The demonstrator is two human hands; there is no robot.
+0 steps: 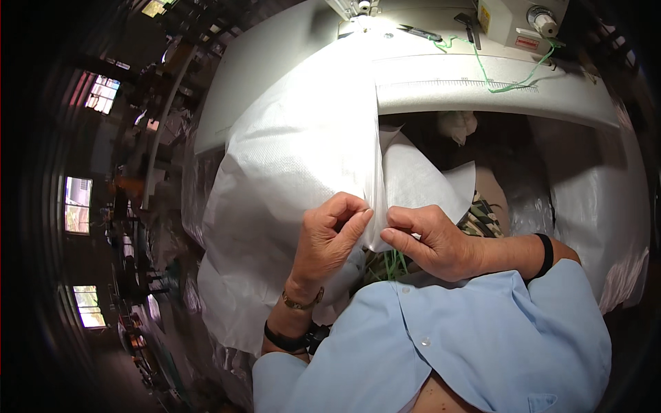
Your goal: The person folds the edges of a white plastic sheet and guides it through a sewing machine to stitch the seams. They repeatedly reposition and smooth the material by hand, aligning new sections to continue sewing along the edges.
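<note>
A large sheet of white woven plastic fabric (289, 148) runs from under the sewing machine's needle area (361, 10) down over the table's front edge to my lap. Its right edge is folded into a narrow strip. With thumb and fingers pinched, my left hand (330, 234) grips this folded edge near its lower end. Just to its right, my right hand (430, 237) is closed in a pinch at the same edge, its fingertips against the fabric. Another flap of the white fabric (427, 175) hangs behind my right hand.
The pale sewing table (454, 86) carries a printed ruler along its front. Green thread (485, 76) trails across it beside tweezers (420, 32) and a small dark tool (469, 27). The machine's housing (516, 24) stands at the back right. Clear plastic sheeting hangs at right.
</note>
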